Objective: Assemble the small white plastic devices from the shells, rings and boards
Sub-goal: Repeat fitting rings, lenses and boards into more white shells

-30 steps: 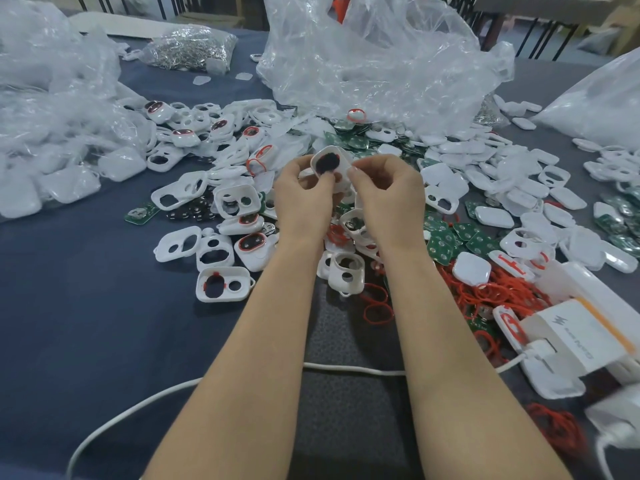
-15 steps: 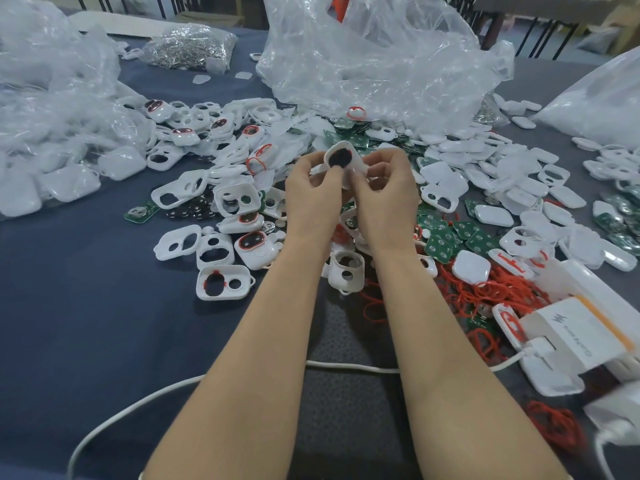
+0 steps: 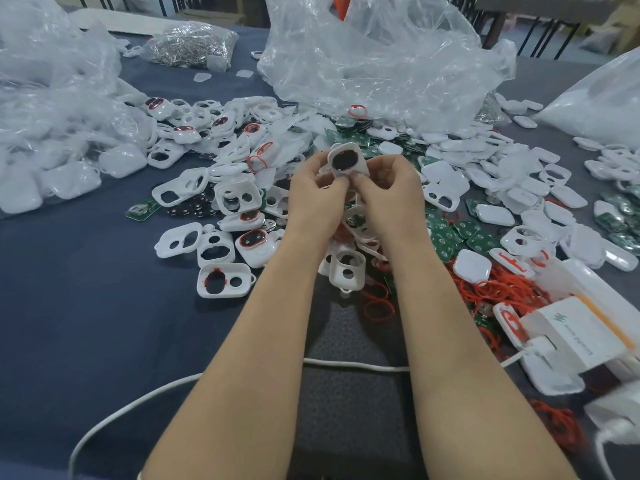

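Head view, the only one.

- The shell (image 3: 347, 147) is held up over the parts pile at mid-bench, clear of the bench (image 3: 86, 306) surface, with its oval window facing the camera.
- The left grip (image 3: 311, 192) is pinched on the shell's lower left edge and the right grip (image 3: 391, 192) on its lower right edge. The fingertips meet just under the window.
- The window is filled dark, with a trace of red at its rim. Whether a ring is fully seated cannot be told, as the part is small and blurred.
- Step judged to be in hand: a ring is being seated in the window.
- Pressure is best walked round the rim bit by bit, not applied at one spot. A soft ring is likely to twist or pop out opposite the push.
- The shell should be backed from behind, not squeezed across the window, since thin plastic is expected to flex. The fingers behind are hidden.
- Acceptance check: an even red line all round, as on the ringed shell (image 3: 252, 239) lying left of the left grip.
- Supplies are close by: green boards (image 3: 450, 240) just right of the right wrist, and loose red rings (image 3: 491, 292) nearer and further right.
- A white cable (image 3: 346, 365) runs across under the forearms and should be kept from being snagged.
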